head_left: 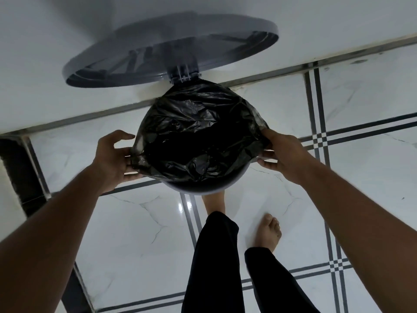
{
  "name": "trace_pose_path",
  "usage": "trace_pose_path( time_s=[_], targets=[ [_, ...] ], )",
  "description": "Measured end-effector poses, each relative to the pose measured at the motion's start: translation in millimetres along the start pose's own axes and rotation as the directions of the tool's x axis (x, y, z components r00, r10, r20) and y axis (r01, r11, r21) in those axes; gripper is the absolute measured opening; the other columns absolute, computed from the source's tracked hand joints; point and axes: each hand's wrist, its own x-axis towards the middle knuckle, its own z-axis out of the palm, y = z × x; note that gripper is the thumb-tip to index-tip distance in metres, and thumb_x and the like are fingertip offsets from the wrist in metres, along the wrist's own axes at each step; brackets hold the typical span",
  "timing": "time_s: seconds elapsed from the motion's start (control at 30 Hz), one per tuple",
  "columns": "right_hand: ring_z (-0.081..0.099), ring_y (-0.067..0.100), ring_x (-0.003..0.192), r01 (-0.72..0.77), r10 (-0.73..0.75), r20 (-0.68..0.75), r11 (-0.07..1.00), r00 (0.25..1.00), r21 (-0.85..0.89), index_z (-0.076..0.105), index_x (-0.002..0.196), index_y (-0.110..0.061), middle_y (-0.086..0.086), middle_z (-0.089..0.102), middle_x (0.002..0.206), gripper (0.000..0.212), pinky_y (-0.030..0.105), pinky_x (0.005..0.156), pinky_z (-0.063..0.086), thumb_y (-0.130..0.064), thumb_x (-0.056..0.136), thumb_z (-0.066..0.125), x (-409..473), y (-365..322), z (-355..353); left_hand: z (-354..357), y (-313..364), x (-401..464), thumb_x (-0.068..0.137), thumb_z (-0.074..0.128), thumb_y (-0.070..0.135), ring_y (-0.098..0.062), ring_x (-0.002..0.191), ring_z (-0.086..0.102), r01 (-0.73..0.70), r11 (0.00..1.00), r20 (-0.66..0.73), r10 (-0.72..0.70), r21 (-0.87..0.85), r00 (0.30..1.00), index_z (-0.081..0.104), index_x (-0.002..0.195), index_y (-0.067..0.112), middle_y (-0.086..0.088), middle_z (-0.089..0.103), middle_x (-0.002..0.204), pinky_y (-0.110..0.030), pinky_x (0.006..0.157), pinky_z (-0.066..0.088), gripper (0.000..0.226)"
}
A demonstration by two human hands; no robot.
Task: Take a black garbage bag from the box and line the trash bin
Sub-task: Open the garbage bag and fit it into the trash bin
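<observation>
At frame centre, the black garbage bag (198, 134) is being spread over the trash bin (196, 188). Its edges are clamped by the left hand (112, 159) and right hand (284, 152) fingers. The bare near rim probably needs covering next.

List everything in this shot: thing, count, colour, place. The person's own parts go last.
garbage bag: one, black, draped over the bin's mouth, edges folded outward
trash bin: one, grey, on the floor by the wall; only its near rim shows
lid: one, grey, hinged open against the wall
floor: white marble-look tiles with dark stripe borders
wall: white, behind the bin
left hand: at the bag's left edge
right hand: gripping the bag's right edge
legs: two, black trousers
feet: bare; one by the bin's base
</observation>
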Motion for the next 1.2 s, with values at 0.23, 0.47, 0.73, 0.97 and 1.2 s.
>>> trace_pose_path(
  time_s=[0.23,0.47,0.73,0.97,1.2],
  targets=[
    [0.072,0.018,0.081,0.014,-0.015,-0.144,1.0,0.99,-0.006,0.076,0.106,-0.012,0.003,0.077,0.093,0.034,0.028,0.063,0.062,-0.046,0.105,0.07,-11,8,7,8,-38,-14,0.081,0.052,0.019,-0.03,0.105,0.075,0.012,0.983,0.008,-0.01,-0.181,1.0,0.066,0.103,0.01,-0.009,0.076,0.104,-0.042,0.104,0.055,0.027],
    [0.072,0.016,0.07,-0.057,0.068,-0.061,0.985,0.996,0.161,0.077,0.104,-0.018,0.003,0.079,0.089,0.027,0.029,0.063,0.061,-0.044,0.102,0.074,-17,9,7,14,-66,-21,0.077,0.071,0.013,-0.02,0.078,0.066,0.096,0.828,0.092,-0.053,-0.553,0.994,0.068,0.089,0.013,-0.002,0.068,0.091,-0.03,0.077,0.047,0.012],
    [0.074,0.027,0.104,-0.244,0.163,0.206,0.845,0.965,0.476,0.071,0.126,-0.006,0.009,0.075,0.122,0.044,0.037,0.081,0.065,-0.028,0.088,0.068,-26,28,-3,25,-84,-31,0.098,0.073,0.015,-0.015,0.079,0.068,0.063,0.649,0.074,-0.011,-0.759,0.997,0.069,0.093,0.009,-0.001,0.065,0.085,-0.031,0.095,0.061,0.009],
    [0.069,0.022,0.078,-0.223,0.174,0.15,0.872,0.973,0.435,0.063,0.082,-0.016,0.004,0.069,0.085,0.013,0.038,0.085,0.064,-0.01,0.087,0.052,-34,44,5,38,-85,-38,0.099,0.062,0.021,-0.024,0.11,0.079,0.062,0.69,0.09,0.005,-0.721,0.996,0.074,0.12,0.011,-0.003,0.081,0.124,-0.038,0.102,0.056,0.026],
    [0.074,0.02,0.084,-0.176,0.167,0.058,0.905,0.984,0.386,0.065,0.085,-0.019,0.002,0.075,0.088,0.016,0.043,0.095,0.066,-0.011,0.093,0.053,-44,50,15,49,-97,-37,0.078,0.043,0.002,-0.025,0.079,0.068,0.036,0.811,0.01,-0.036,-0.583,0.999,0.057,0.082,0.012,-0.007,0.07,0.093,-0.03,0.073,0.058,0.018]
  ],
)
